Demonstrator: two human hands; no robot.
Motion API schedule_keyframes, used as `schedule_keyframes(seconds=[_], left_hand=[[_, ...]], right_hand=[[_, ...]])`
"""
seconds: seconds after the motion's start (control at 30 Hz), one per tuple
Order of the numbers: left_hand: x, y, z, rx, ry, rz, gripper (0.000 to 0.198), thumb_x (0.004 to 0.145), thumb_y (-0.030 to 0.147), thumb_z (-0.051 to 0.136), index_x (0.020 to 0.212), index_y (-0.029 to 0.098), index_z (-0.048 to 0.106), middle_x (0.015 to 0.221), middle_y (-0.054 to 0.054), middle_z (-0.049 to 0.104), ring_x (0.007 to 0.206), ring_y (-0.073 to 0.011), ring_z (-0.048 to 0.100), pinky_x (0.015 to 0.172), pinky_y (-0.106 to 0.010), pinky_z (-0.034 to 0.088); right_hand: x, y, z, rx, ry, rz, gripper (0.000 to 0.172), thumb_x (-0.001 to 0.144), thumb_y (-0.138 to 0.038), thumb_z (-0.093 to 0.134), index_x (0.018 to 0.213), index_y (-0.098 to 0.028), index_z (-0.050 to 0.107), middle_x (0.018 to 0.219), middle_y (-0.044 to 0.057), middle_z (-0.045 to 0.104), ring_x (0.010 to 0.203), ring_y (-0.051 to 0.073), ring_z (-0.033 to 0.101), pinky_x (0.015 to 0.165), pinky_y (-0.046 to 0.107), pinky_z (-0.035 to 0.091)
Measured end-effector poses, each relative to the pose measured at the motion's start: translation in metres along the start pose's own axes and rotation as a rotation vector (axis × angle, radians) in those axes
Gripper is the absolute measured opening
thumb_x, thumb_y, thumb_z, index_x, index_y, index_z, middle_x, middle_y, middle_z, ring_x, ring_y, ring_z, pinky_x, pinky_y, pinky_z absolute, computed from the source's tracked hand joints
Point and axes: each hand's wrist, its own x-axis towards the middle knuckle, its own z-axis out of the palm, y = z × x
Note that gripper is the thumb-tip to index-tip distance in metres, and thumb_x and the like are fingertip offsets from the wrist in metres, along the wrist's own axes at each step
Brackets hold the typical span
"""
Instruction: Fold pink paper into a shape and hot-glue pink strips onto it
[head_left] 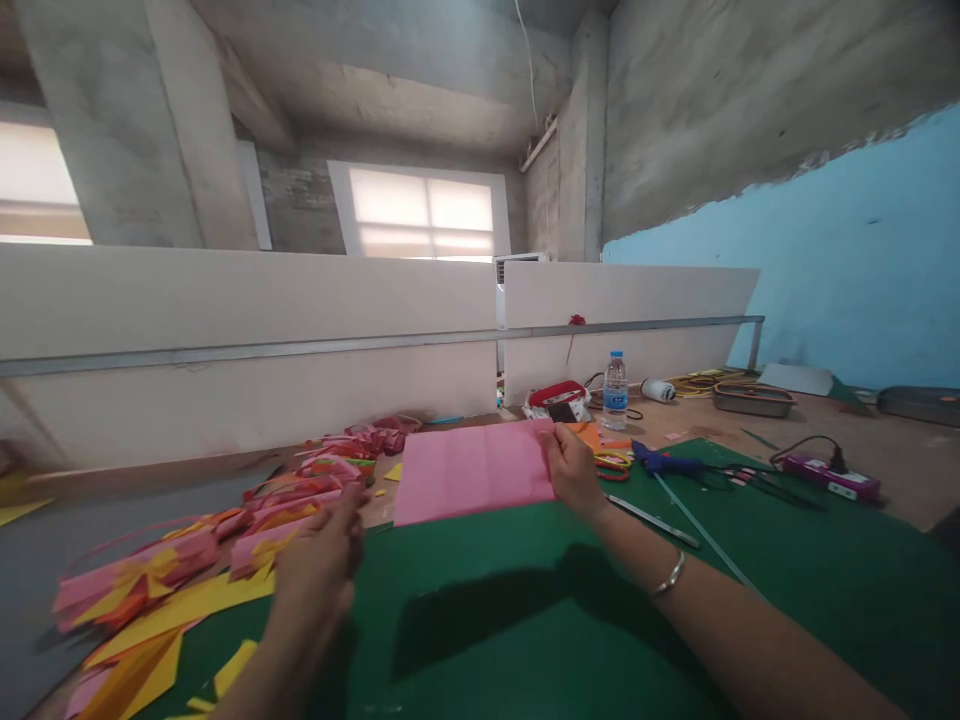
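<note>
Pink paper (476, 472) between thumb and fingers of right hand (577, 472); loosely curled left hand (319, 560) leftward, apart

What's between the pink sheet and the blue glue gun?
In the head view: the right hand holding the pink sheet, orange paper, and looped handles beside the glue gun.

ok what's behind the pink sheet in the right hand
Past the top edge of the pink sheet, held by the right hand, a white panel and a red-and-white pouch show. Anything directly behind the sheet is covered.
</note>
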Motion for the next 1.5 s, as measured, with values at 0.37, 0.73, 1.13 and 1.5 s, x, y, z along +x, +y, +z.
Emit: schedule_keyframes(seconds=[0.37,0.73,1.13,1.5], left_hand=[[0.001,0.032,-0.024,0.789,-0.384,0.338,0.037,0.061,0.054,0.065,0.088,0.029,0.073,0.095,0.0,0.074,0.098,-0.0273,0.062,0.073,-0.029,0.05],[0.007,0.024,-0.021,1.044,-0.529,0.708,0.033,0.078,0.047,0.046,0.071,0.021,0.065,0.068,0.0,0.066,0.067,-0.0185,0.059,0.058,-0.025,0.041],[-0.002,0.021,-0.011,1.13,-0.589,0.564,0.032,0.076,0.048,0.047,0.074,0.02,0.063,0.072,0.0,0.064,0.071,-0.019,0.058,0.062,-0.026,0.04],[0.003,0.016,-0.011,1.06,-0.572,0.399,0.037,0.073,0.05,0.045,0.063,0.02,0.063,0.062,0.002,0.058,0.063,-0.0165,0.054,0.054,-0.023,0.035]], right_hand=[[-0.018,-0.01,0.003,0.115,-0.156,-0.203,0.026,0.087,-0.032,0.042,0.064,-0.021,0.038,0.054,-0.005,0.039,0.051,0.011,0.036,0.052,0.022,0.027],[-0.012,-0.005,0.003,0.255,-0.27,-0.051,0.037,0.079,-0.032,0.05,0.052,-0.019,0.03,0.051,-0.006,0.026,0.049,0.008,0.028,0.046,0.021,0.023],[-0.012,-0.008,0.003,0.321,-0.273,0.082,0.022,0.076,-0.031,0.055,0.061,-0.015,0.049,0.055,-0.004,0.04,0.053,0.009,0.037,0.049,0.021,0.029],[-0.012,-0.001,0.011,0.209,-0.382,0.091,0.021,0.075,-0.026,0.05,0.057,-0.015,0.051,0.053,-0.004,0.043,0.052,0.008,0.04,0.047,0.019,0.03]])
